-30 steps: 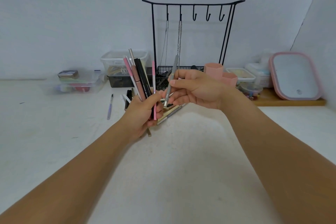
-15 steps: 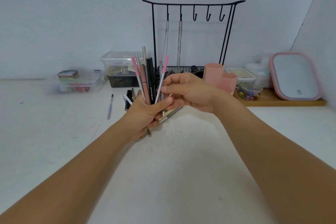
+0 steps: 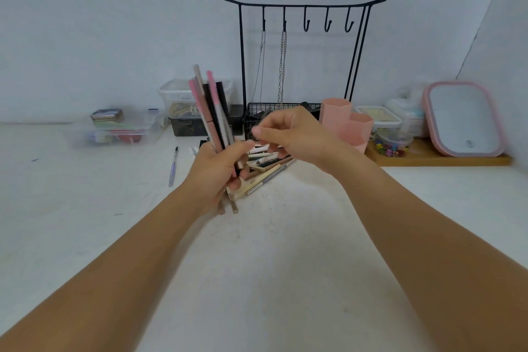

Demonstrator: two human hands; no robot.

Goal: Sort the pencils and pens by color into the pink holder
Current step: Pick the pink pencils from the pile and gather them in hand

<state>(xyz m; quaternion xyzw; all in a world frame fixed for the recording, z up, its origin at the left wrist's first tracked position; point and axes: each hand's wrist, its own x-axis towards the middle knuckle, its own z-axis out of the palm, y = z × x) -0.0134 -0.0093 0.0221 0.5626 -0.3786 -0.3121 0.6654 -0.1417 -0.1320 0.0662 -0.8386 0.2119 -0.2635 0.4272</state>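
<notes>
Left hand [image 3: 218,168] grips upright bundle of pens and pencils [image 3: 213,111] above worktop [image 3: 271,251]. Right hand [image 3: 288,134] beside it, fingers loosely curled, empty. Pink holder [image 3: 344,123] stands behind right hand.

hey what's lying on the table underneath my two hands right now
A loose pile of pens and pencils lies on the white table, fanned toward the right. The left hand, gripping a bundle, and the right hand cover part of it.
</notes>
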